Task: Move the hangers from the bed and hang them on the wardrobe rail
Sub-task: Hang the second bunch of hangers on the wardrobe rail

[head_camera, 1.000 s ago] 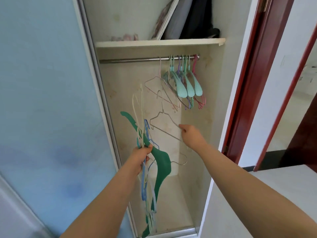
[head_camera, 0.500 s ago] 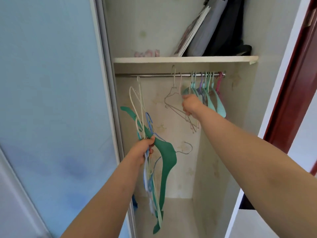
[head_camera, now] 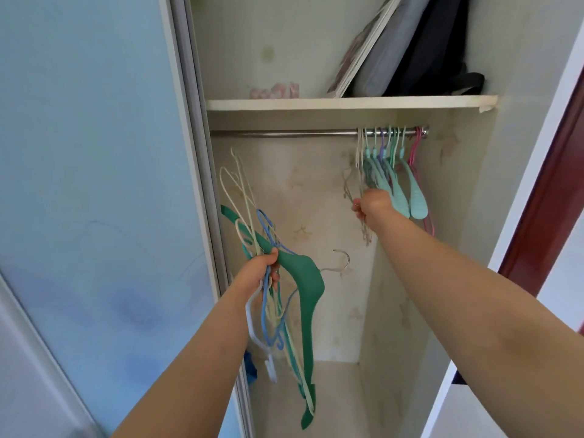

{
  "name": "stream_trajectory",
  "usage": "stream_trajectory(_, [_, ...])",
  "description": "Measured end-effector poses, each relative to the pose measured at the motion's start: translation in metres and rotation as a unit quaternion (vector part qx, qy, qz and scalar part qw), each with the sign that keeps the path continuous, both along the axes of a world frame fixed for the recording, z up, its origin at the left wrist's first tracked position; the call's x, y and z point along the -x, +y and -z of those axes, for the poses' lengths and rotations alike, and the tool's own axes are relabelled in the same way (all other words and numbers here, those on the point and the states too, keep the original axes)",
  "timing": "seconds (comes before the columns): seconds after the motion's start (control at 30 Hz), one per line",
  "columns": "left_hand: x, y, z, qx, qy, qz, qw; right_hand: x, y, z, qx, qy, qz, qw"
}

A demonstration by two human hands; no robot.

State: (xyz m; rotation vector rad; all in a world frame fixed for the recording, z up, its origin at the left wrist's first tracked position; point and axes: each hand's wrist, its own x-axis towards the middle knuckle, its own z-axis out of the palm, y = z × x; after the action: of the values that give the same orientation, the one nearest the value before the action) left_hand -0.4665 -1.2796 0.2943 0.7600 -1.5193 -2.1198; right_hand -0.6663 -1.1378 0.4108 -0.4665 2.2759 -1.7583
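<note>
Thin wire hanger (head_camera: 355,197), pinched by right hand (head_camera: 371,205), now hooked at rail's (head_camera: 284,133) 3 o'clock end w/ hung group (head_camera: 392,172). Left hand (head_camera: 262,267) grips remaining bundle (head_camera: 284,286); task approx. half done.

In front of me a metal wardrobe rail (head_camera: 284,133) runs across the open wardrobe, just under a pale shelf (head_camera: 316,104). On the right end of the rail hangs a tight group of hangers (head_camera: 392,172): cream ones at the left, then mint and teal ones with one purple, and pink ones (head_camera: 416,150) last, near the wall. The left part of the rail is bare. On the shelf a flat board with a printed picture (head_camera: 360,49) leans to the right against a grey flat case (head_camera: 388,45), and a black bag (head_camera: 439,52) stands beside it. Some small pink thing (head_camera: 275,90) lies at the back; I cannot tell what it is.
</note>
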Motion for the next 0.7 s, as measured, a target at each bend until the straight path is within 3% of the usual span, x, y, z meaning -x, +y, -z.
stream_trajectory(0.07, [0.001, 0.002, 0.004, -0.012, 0.009, 0.002, 1.0, -0.01, 0.015, 0.01, 0.015, 0.043, 0.015, 0.999])
stream_trajectory(0.17, [0.004, 0.014, 0.007, -0.055, 0.038, -0.023, 0.998, -0.04, 0.033, 0.048, 0.064, 0.252, 0.07, 0.963])
stream_trajectory(0.23, [0.008, 0.026, 0.006, -0.071, 0.042, -0.039, 0.996, -0.061, 0.047, 0.078, 0.068, 0.287, 0.057, 0.954])
stream_trajectory(0.3, [0.013, 0.036, 0.005, -0.108, 0.046, -0.063, 0.991, -0.072, 0.061, 0.106, -0.053, 0.172, -0.085, 0.98])
stream_trajectory(0.33, [0.016, 0.039, 0.003, -0.133, 0.051, -0.074, 0.987, -0.075, 0.068, 0.118, -0.14, 0.075, -0.19, 0.969])
stream_trajectory(0.37, [0.019, 0.042, 0.002, -0.153, 0.054, -0.081, 0.983, -0.076, 0.075, 0.128, -0.22, -0.017, -0.292, 0.93])
stream_trajectory(0.43, [0.024, 0.045, 0.002, -0.177, 0.053, -0.077, 0.98, -0.074, 0.087, 0.148, -0.29, -0.135, -0.423, 0.848])
stream_trajectory(0.5, [0.027, 0.046, 0.005, -0.167, 0.046, -0.069, 0.982, -0.065, 0.097, 0.164, -0.29, -0.148, -0.431, 0.841])
stream_trajectory(0.7, [0.023, 0.027, 0.026, -0.145, 0.038, -0.039, 0.988, -0.035, 0.133, 0.194, -0.14, -0.112, -0.301, 0.937])
